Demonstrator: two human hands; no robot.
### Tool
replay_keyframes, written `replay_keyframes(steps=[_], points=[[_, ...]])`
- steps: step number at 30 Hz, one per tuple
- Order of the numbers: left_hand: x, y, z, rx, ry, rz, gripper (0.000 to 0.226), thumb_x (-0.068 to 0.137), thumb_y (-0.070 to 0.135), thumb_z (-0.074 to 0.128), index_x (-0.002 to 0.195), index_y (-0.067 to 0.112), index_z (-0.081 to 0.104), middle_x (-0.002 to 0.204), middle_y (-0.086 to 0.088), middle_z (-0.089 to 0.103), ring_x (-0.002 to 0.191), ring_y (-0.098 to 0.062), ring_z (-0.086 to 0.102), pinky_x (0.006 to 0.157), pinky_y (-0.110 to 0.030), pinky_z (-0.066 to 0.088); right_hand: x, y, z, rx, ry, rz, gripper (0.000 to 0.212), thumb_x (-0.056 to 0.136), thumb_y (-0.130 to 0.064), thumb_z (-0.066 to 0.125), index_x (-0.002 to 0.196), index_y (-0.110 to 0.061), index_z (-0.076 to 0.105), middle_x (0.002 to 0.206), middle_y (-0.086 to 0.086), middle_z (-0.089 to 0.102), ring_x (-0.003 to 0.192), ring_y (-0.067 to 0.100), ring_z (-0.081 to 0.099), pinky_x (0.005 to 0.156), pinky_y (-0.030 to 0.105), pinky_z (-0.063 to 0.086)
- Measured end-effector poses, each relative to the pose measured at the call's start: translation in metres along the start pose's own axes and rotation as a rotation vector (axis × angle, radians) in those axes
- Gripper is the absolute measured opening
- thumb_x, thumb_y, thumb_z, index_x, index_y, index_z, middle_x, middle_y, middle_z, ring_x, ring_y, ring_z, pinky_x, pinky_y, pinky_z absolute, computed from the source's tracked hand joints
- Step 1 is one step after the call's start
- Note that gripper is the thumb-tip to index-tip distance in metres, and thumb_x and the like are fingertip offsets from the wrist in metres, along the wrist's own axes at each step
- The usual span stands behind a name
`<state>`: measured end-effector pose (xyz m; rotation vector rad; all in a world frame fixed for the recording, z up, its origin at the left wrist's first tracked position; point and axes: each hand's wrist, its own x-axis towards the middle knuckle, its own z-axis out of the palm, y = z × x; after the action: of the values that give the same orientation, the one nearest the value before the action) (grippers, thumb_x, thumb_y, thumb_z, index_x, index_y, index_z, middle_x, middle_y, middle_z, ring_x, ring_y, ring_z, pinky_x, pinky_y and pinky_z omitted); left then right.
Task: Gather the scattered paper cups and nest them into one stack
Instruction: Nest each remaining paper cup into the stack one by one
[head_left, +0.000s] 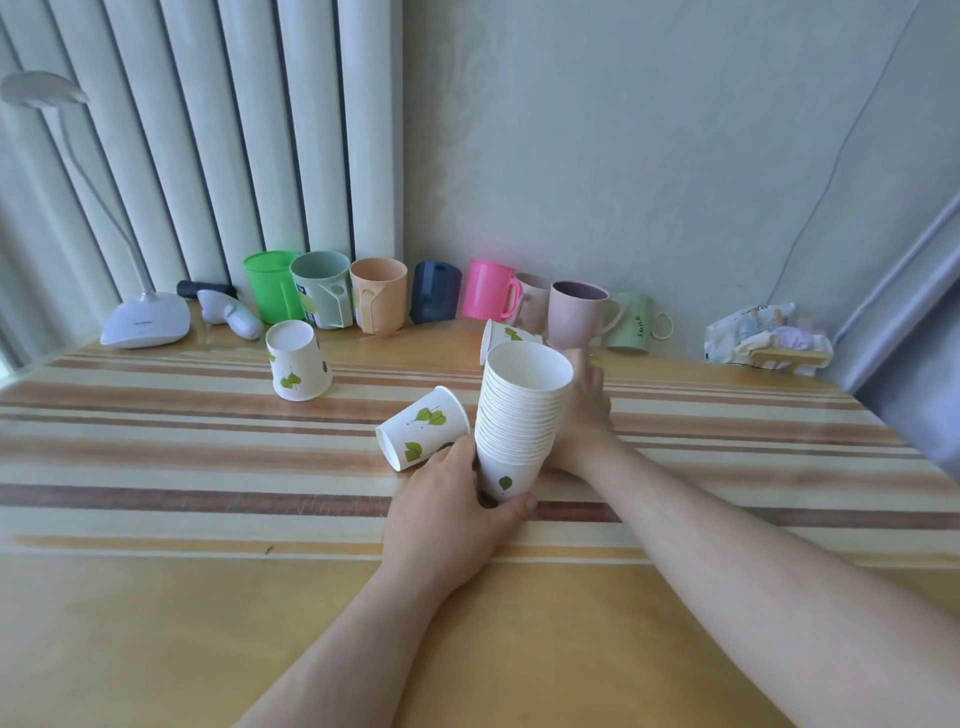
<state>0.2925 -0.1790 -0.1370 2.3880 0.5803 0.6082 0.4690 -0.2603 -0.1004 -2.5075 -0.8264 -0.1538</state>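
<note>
Many nested white leaf-print cups (519, 415)

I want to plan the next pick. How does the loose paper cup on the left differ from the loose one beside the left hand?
The left cup stands upside down, base up; the cup beside the left hand lies on its side, base facing the camera. The left cup stands apart; the other almost touches the left hand. Both are white with green leaves.

Left hand (447, 512) curled in a grip; right hand (584, 410) extended forward.
</note>
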Motion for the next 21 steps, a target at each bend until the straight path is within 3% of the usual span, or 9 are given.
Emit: replay_keyframes(steps=[3,6,8,10,12,14,18,21], points=[[0.000,0.000,0.000,0.001,-0.003,-0.005,0.044,0.079,0.066,0.074,0.103,0.036,0.054,0.095,0.019,0.062,0.093,-0.007,0.057,0.074,-0.033,0.046,-0.007,-0.001,-0.012,-0.120,-0.237,-0.028,0.055,0.089,-0.045,0.066,0.141,-0.032,0.050,0.153,-0.001,0.040,0.146,0.035,0.030,0.115,0.049,0.037],[0.000,-0.001,0.000,0.003,-0.007,-0.011,0.045,0.078,0.069,0.074,0.102,0.036,0.054,0.095,0.019,0.063,0.093,-0.008,0.059,0.073,-0.033,0.048,-0.008,0.002,-0.019,-0.196,-0.285,-0.050,0.040,0.079,-0.051,0.054,0.114,-0.032,0.054,0.125,-0.008,0.055,0.140,0.034,0.038,0.103,0.046,0.040],[0.000,-0.001,0.000,0.000,-0.010,-0.010,0.046,0.078,0.068,0.074,0.103,0.035,0.054,0.096,0.018,0.064,0.093,-0.009,0.059,0.071,-0.033,0.046,-0.010,0.014,-0.016,-0.154,-0.199,-0.023,0.040,0.080,-0.050,0.063,0.115,-0.033,0.055,0.108,-0.013,0.056,0.129,0.032,0.047,0.092,0.042,0.041],[0.000,0.000,0.000,-0.001,-0.008,-0.008,0.046,0.078,0.068,0.074,0.102,0.034,0.055,0.095,0.018,0.064,0.092,-0.010,0.059,0.069,-0.033,0.044,-0.016,0.027,-0.018,0.170,-0.061,0.138,0.055,0.074,-0.047,0.082,0.122,-0.037,0.055,0.105,-0.015,0.064,0.116,0.026,0.059,0.089,0.040,0.050],[0.000,0.000,0.000,0.002,-0.008,-0.004,0.045,0.078,0.068,0.075,0.099,0.034,0.054,0.091,0.018,0.063,0.090,-0.010,0.059,0.067,-0.032,0.042,-0.023,0.037,-0.022,0.654,0.066,0.376,0.066,0.073,-0.034,0.095,0.127,-0.033,0.057,0.120,-0.008,0.071,0.110,0.020,0.066,0.084,0.035,0.053],[-0.001,-0.001,0.000,0.002,-0.015,-0.004,0.044,0.079,0.067,0.075,0.096,0.033,0.052,0.087,0.018,0.061,0.087,-0.010,0.057,0.063,-0.031,0.038,-0.028,0.044,-0.028,0.965,0.113,0.519,0.052,0.081,-0.026,0.094,0.121,-0.032,0.061,0.126,-0.004,0.074,0.111,0.020,0.069,0.081,0.033,0.053],[-0.001,0.000,0.000,0.008,-0.009,-0.003,0.043,0.080,0.066,0.075,0.095,0.033,0.052,0.086,0.017,0.061,0.086,-0.011,0.057,0.061,-0.031,0.037,-0.024,0.025,-0.064,1.292,0.100,0.477,0.022,0.095,-0.027,0.083,0.112,-0.029,0.069,0.111,-0.001,0.078,0.094,0.020,0.070,0.081,0.036,0.052],[-0.001,0.000,0.000,0.002,-0.010,-0.004,0.042,0.079,0.066,0.075,0.095,0.033,0.053,0.086,0.016,0.062,0.086,-0.011,0.058,0.060,-0.031,0.038,-0.029,-0.011,-0.099,1.510,-0.010,0.299,0.024,0.098,-0.029,0.078,0.119,-0.023,0.068,0.094,-0.001,0.079,0.085,0.019,0.072,0.078,0.034,0.053]])
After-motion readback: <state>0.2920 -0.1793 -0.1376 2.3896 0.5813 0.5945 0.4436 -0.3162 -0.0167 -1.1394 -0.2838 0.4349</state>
